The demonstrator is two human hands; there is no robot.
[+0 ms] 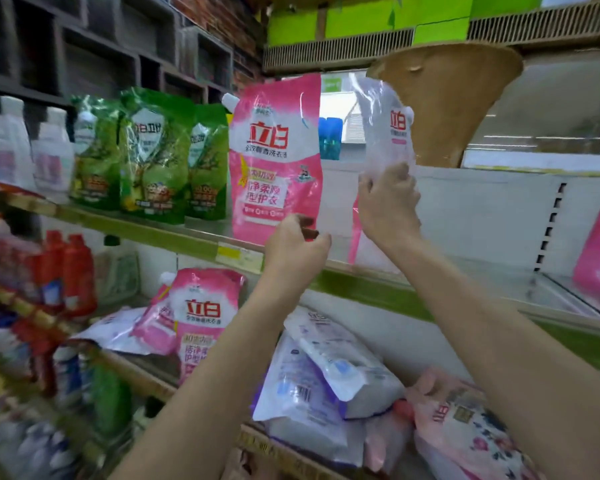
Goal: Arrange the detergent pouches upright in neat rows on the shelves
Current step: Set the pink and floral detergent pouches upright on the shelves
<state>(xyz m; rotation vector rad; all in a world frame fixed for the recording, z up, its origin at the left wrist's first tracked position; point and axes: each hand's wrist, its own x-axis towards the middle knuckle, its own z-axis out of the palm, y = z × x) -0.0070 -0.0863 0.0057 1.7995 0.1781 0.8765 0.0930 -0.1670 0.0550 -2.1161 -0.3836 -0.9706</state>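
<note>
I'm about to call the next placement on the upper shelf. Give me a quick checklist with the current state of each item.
1. Left hand holds the pink pouch at its bottom edge: ok.
2. Pink pouch upright, label facing out: ok.
3. Pink pouch base seated on the upper shelf: cannot tell, the hand covers it.
4. Right hand grips the white pouch: ok.
5. White pouch set down: not ok, held in the air.
6. Lower-shelf pouches upright: not ok, several lie flat.
</note>
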